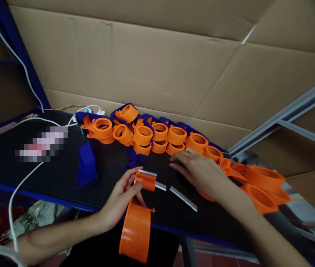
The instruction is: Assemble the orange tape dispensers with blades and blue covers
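Note:
My left hand point(126, 196) grips an orange tape dispenser point(136, 230), thumb on its front end and fingers behind. A serrated metal blade point(147, 172) sits along the top edge of that end. The dispenser's round hub hangs below, past the table's front edge. My right hand point(196, 168) hovers over the table with bent, parted fingers and nothing visible in them, close to a row of orange dispensers point(176, 134). Between my hands lie two loose metal strips: one strip point(183, 199) in full view, another strip point(161, 186) partly behind the held dispenser.
Blue plastic parts point(87, 165) lie stacked at the left, with more blue pieces point(135, 158) at the middle. Further orange dispensers point(265, 178) pile up at the right. White cables point(20, 181) cross the left side. A cardboard wall point(146, 66) closes off the back.

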Available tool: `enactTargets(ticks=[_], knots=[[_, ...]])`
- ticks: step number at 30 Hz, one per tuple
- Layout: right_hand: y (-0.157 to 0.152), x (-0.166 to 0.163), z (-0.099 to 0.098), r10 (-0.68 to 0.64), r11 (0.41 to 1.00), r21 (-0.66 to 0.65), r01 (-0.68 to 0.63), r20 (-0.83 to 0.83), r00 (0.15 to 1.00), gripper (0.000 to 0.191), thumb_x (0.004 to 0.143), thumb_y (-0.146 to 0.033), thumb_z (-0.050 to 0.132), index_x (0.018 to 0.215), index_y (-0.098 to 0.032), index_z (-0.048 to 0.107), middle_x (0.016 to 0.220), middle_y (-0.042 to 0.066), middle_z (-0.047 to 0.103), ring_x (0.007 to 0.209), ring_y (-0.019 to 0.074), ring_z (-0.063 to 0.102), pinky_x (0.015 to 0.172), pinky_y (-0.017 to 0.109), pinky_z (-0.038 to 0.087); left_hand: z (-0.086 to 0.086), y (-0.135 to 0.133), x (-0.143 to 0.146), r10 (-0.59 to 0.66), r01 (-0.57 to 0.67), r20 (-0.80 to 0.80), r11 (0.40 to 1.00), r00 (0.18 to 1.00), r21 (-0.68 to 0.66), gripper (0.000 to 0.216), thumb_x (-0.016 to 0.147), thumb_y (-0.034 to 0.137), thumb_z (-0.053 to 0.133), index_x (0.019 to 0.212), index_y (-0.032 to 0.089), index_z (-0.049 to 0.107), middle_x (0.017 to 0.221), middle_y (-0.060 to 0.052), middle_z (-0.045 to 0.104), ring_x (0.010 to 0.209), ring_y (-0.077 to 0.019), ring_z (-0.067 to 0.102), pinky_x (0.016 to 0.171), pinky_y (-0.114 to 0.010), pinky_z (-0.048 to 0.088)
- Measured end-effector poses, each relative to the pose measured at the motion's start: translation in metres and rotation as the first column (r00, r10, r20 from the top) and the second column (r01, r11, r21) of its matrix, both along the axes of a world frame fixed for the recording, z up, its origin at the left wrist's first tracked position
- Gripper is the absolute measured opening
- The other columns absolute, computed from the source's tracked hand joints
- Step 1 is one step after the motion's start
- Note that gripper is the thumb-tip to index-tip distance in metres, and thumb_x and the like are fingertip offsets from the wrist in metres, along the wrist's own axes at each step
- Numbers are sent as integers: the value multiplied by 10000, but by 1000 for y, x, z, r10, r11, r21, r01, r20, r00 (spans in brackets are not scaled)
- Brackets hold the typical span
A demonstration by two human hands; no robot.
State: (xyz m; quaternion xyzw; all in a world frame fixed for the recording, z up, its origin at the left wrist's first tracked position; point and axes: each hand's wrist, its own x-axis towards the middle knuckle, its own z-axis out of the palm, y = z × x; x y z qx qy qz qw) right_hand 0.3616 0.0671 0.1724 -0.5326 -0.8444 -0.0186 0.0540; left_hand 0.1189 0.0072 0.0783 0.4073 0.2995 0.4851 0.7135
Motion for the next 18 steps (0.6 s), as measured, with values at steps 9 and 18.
enactTargets(ticks=[9,18], knots=[[46,78,-26,-178,963,-162,216,221,959,556,686,-250,814,1223,-175,694,1121,180,722,1087,425,649,843,498,533,2,2,-1,12,-12,4,1000,1000,-4,483,933,365,586,1355,182,442,643,17,672,522,-128,626,549,-212,443],[29,63,-14,-59,985,-169,42,-100,993,382,866,-50,521,1201,-188,643,1058,101,705,949,211,680,826,334,491,2,2,0,11,-11,-8,1000,1000,-16,458,946,335,553,1355,168,430,613,11,668,522,-134,616,546,-217,411]])
